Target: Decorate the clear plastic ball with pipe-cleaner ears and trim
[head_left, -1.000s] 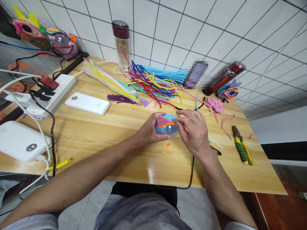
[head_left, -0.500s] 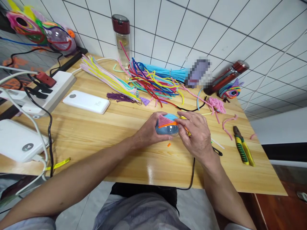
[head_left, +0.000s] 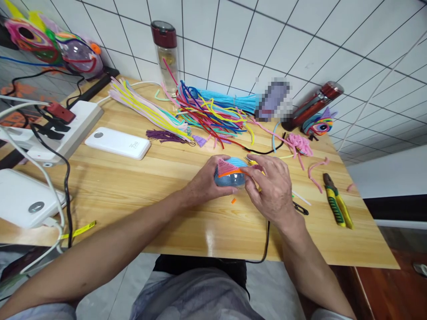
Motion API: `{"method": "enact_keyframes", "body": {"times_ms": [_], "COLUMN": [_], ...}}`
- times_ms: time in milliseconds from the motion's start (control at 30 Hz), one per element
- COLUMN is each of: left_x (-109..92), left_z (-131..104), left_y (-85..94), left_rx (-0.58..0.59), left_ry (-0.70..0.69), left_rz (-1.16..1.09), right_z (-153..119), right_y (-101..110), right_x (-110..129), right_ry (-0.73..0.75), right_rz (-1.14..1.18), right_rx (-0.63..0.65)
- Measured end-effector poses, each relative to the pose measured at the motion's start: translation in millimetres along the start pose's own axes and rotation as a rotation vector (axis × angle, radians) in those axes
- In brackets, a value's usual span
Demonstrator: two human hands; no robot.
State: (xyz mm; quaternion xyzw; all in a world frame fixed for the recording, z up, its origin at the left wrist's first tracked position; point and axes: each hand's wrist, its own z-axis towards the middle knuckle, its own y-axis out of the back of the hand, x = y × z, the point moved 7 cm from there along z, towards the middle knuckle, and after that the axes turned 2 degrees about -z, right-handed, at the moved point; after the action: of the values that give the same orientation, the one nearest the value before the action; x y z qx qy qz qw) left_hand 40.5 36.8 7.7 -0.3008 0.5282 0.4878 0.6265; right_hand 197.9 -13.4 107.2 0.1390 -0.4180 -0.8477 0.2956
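Observation:
My left hand [head_left: 207,180] is wrapped around the left side of a clear, rounded plastic piece [head_left: 233,179], holding it above the table. Pink and light blue pipe cleaners cover its top, and an orange pipe cleaner [head_left: 230,172] runs across its middle. At that strip's right end, the index finger and thumb of my right hand [head_left: 270,184] are closed on it. Beneath the right hand is a yellow tool [head_left: 252,162] with a metal tip, probably a glue gun, mostly hidden. A small orange scrap [head_left: 233,201] lies on the table just below the plastic piece.
Loose pipe cleaners [head_left: 213,111] are heaped at the back, near a glass bottle [head_left: 165,58]. Pliers [head_left: 336,200] and a red flask [head_left: 313,106] are at right. A white power bank [head_left: 118,143] and a power strip [head_left: 80,122] sit left. A black cord [head_left: 267,242] crosses the front edge.
The view has shifted slightly. My right index finger presses a little lower and further left along the orange strip; my left hand keeps its hold.

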Motion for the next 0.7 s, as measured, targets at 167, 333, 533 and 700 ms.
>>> {"method": "enact_keyframes", "body": {"times_ms": [167,333,533,700], "left_x": [0.0,-0.5,-1.4,-1.4], "left_z": [-0.3,-0.2,0.1,0.2], "left_y": [0.2,-0.3,-1.0,-0.3], "left_rx": [-0.002,-0.010,0.005,0.008], "left_ry": [-0.001,-0.007,0.002,0.015], "left_rz": [-0.003,-0.008,-0.010,-0.023], "right_z": [0.6,-1.0,-0.7,0.1], "right_y": [6.1,-1.0,-4.6,-1.2], "right_x": [2.9,3.9,1.7,-0.8], "right_ry": [-0.008,0.004,-0.020,-0.052], "right_rz": [-0.021,-0.015,0.030,0.091], "right_rx": [-0.025,0.038,0.050,0.032]}}
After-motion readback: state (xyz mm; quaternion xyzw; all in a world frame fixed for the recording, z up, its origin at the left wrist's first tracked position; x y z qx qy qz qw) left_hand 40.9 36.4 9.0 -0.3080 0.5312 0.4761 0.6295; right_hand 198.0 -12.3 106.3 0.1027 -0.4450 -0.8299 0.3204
